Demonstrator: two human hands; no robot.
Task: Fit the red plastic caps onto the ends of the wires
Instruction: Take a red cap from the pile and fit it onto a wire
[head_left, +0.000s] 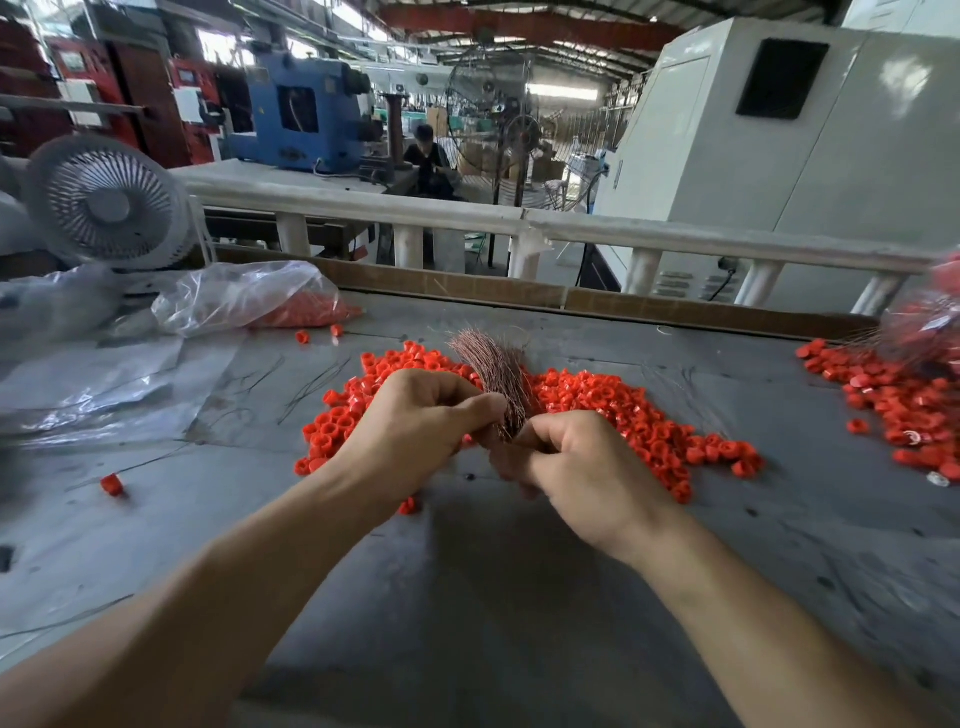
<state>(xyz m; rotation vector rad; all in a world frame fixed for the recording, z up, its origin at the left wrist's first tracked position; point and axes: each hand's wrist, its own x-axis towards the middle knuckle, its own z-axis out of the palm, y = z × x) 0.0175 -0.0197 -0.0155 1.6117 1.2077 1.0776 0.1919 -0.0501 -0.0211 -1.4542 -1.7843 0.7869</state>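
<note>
Wires (496, 382), a thick tuft of thin coppery strands, stand upright between the two hands above the grey table (493, 597), fanning out at the top like a brush. Both bare forearms reach in from the near edge and meet at the middle. The left hand (415, 428) is curled, thumb pressed against the foot of the tuft, gripping it. The right hand (582, 467) is curled too, knuckles up, its fingertips pinching the tuft's base from the other side; whether it also holds a cap cannot be told.

Under and behind the hands lies a loose heap of caps (613, 410), small red plastic rings with hollow centres, glossy and all alike, spread across the dull, scuffed tabletop. One stray cap (111, 484) sits well apart at the left. A few thin dark wire offcuts (311, 387) lie on the table left of the heap. A second heap (904, 405) of red caps lies at the right edge, below a blurred bag (930, 317).

Further left, flat clear plastic sheeting (104, 384) covers the table, and a crumpled clear bag (244, 296) holds more red caps. Behind it stands a white round fan (106, 200) with a ribbed grille. A pale railing (571, 228) runs along the far edge. Beyond it are a blue machine (304, 114), a seated person (428, 156) and a large white cabinet (779, 130).
</note>
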